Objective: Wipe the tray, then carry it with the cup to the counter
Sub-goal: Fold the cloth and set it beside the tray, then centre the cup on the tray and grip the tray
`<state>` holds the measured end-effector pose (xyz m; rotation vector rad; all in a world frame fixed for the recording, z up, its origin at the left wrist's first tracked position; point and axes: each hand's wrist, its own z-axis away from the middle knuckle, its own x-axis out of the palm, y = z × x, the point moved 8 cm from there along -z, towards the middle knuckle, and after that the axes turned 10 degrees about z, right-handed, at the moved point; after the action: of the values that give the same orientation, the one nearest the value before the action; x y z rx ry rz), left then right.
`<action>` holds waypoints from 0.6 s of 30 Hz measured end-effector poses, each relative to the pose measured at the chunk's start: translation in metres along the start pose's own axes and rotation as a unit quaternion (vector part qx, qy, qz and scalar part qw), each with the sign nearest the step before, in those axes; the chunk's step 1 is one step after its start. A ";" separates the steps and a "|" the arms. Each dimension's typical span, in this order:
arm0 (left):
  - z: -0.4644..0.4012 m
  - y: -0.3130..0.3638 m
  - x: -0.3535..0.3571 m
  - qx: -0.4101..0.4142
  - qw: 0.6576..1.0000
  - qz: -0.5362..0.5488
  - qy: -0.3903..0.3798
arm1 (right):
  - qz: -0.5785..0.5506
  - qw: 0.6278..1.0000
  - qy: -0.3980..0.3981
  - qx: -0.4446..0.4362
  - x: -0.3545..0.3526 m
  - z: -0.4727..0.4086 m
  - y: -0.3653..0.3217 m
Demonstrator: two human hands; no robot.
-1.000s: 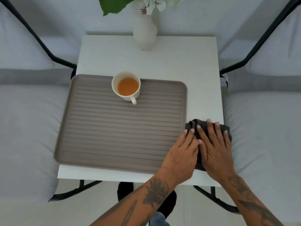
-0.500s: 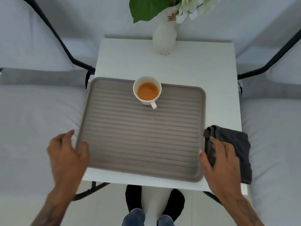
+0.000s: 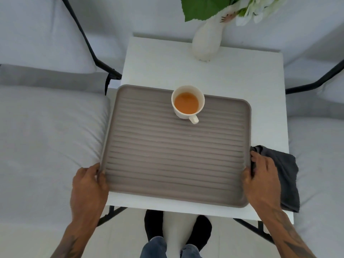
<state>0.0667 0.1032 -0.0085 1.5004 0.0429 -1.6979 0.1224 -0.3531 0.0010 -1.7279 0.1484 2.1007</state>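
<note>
A ribbed grey-brown tray (image 3: pixel 167 164) lies on a small white table (image 3: pixel 232 71). A white cup (image 3: pixel 188 104) of orange liquid stands upright near the tray's far edge, handle toward me. My left hand (image 3: pixel 88 185) grips the tray's near left edge, thumb on the rim. My right hand (image 3: pixel 261 179) grips the near right edge, fingers curled under the rim. A dark grey cloth (image 3: pixel 283 175) lies folded on the table just right of the tray, partly under my right hand.
A white vase (image 3: pixel 207 41) with green leaves and white flowers stands at the table's far edge. Pale cushioned seats with black metal frames (image 3: pixel 89 43) flank the table left and right. My feet and legs (image 3: pixel 176 237) show below the near table edge.
Both hands left the cloth, which now lies beside the tray. My left hand swung to the tray's left edge and my right to its right edge; both now grip it.
</note>
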 end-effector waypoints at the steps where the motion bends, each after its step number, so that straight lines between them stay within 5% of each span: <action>1: 0.000 0.008 -0.005 0.005 1.000 0.004 0.007 | 0.004 1.000 0.023 -0.015 -0.008 0.000 -0.008; 4: -0.011 0.061 -0.015 0.069 0.994 0.085 0.026 | -0.081 0.992 0.047 -0.083 -0.029 -0.003 -0.061; 7: -0.034 0.138 0.004 0.150 0.969 0.193 -0.033 | -0.205 0.973 0.009 -0.108 -0.029 -0.022 -0.119; 12: -0.063 0.214 0.061 0.126 0.924 0.314 -0.178 | -0.307 0.951 -0.029 -0.022 -0.002 -0.063 -0.159; 18: -0.077 0.223 0.083 0.093 0.900 0.390 -0.169 | -0.362 0.930 -0.046 0.044 0.017 -0.086 -0.153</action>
<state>0.2671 -0.0446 0.0096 1.0942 -0.8211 -1.2754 0.2567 -0.2394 -0.0079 -1.3397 -0.3671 1.5821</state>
